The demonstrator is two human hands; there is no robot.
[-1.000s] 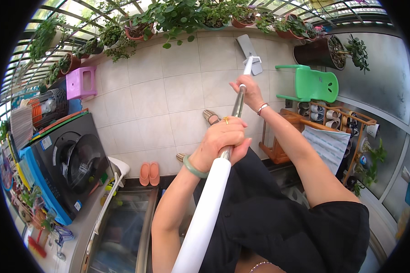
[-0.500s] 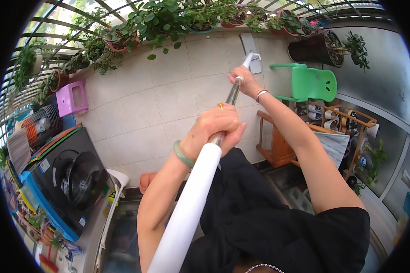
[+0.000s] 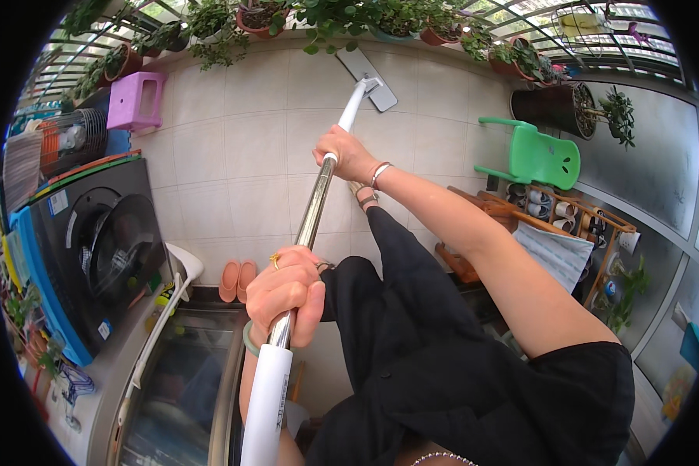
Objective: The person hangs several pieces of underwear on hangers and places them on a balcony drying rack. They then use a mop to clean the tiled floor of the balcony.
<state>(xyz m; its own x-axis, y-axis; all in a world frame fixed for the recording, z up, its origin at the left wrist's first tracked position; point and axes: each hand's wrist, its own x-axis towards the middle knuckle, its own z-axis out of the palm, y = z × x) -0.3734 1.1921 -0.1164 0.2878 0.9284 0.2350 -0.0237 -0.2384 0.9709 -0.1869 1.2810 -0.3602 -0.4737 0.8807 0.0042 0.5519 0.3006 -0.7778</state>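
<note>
A flat mop (image 3: 311, 203) with a white and silver pole slants across the view, from my lower body up to the far floor. Its grey rectangular head (image 3: 382, 96) lies on the tiles below the plant pots. My left hand (image 3: 285, 293), with a ring and a green bangle, is wrapped round the metal part of the pole just above the thick white sleeve. Farther up, my right hand (image 3: 348, 154) grips the pole where the metal meets the upper white section. The palms and some fingers are hidden.
Potted plants (image 3: 260, 19) line the far railing. A pink stool (image 3: 136, 101) stands left, above a dark front-loading washing machine (image 3: 105, 241). On the right are a green chair (image 3: 540, 151) and a wooden shoe rack (image 3: 579, 206). Pink slippers (image 3: 237, 280) lie near the sliding-door threshold.
The mop head has moved left along the far floor and turned. Both hands have shifted left with the pole, my left one also nearer to me. One of my feet now shows.
</note>
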